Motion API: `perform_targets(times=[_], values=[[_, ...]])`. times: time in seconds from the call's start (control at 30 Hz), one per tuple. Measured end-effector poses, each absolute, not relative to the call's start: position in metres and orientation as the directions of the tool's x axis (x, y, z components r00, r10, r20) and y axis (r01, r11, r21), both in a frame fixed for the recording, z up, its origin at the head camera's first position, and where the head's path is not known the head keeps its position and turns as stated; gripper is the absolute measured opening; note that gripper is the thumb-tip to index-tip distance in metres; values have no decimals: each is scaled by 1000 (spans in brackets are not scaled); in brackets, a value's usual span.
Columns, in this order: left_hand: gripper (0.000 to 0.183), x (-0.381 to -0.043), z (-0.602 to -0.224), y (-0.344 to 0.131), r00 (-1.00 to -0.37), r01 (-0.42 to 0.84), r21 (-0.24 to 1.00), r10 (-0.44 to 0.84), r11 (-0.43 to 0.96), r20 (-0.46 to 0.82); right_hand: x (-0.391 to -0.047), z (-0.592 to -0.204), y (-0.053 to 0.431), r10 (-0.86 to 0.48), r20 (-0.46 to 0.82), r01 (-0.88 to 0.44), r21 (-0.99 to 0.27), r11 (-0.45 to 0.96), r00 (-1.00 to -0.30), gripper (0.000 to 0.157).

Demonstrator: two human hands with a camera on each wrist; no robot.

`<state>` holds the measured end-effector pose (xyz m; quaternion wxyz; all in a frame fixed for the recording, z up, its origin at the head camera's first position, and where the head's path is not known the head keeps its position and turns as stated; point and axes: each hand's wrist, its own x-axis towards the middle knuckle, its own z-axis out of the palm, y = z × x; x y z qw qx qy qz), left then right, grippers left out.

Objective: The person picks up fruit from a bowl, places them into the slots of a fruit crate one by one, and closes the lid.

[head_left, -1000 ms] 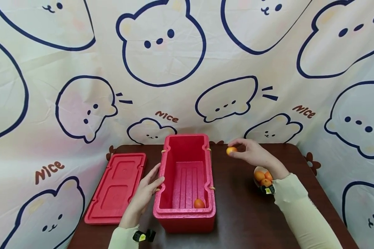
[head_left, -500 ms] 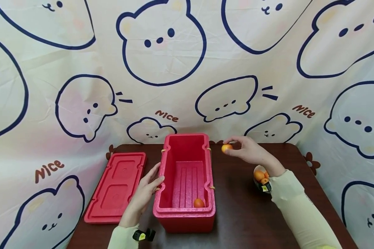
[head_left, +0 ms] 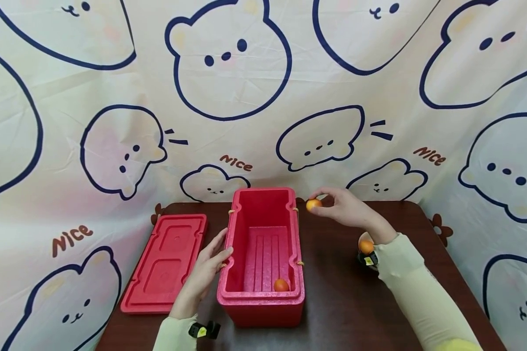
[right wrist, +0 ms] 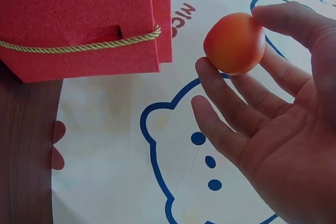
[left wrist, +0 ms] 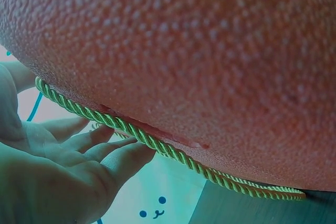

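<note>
In the head view my right hand (head_left: 346, 208) pinches a small, smooth orange fruit (head_left: 314, 204) between thumb and fingertips, just right of the red foam box (head_left: 263, 295). The right wrist view shows this fruit (right wrist: 234, 43) beside the box's outer wall. My left hand (head_left: 203, 273) rests against the box's left side, thumb at the rim, fingers fairly straight. In the left wrist view those fingers (left wrist: 123, 158) lie by a twisted cord (left wrist: 173, 153) on the box wall. Another orange fruit (head_left: 281, 285) lies inside the box at its near right corner.
A red lid (head_left: 169, 263) lies flat on the dark wooden table (head_left: 342, 302), left of the box. Under my right wrist stands a small bowl (head_left: 362, 236) with orange fruit (head_left: 366, 247), partly hidden. A cloth printed with bears (head_left: 228, 83) hangs behind the table.
My right hand has moved left with the orange fruit, closer to the box's rim. Its wrist now covers more of the bowl. My left hand and the box have stayed in place.
</note>
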<state>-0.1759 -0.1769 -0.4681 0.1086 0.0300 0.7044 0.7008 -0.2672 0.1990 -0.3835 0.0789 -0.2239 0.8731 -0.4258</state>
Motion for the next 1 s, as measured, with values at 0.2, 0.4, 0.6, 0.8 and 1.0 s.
perform_targets(times=[0.2,0.4,0.6,0.8,1.0], values=[[67,-177,-468,-176,-975,-99,995,197,23,-102,-268,-380,193,-460,48,-326,-771,548,-887,28],[67,-178,-469,-176,-975,-103,995,194,19,-104,-269,-377,184,-483,42,-325,-790,520,-875,27],[67,-178,-470,-176,-976,-106,994,190,24,-109,-269,-373,174,-519,77,-368,-792,486,-851,31],[67,-178,-469,-176,-977,-100,995,186,24,-103,-269,-369,166,-550,93,-419,-755,505,-830,34],[66,-178,-471,-176,-977,-100,995,186,21,-102,-270,-367,157,-570,105,-446,-742,501,-815,36]])
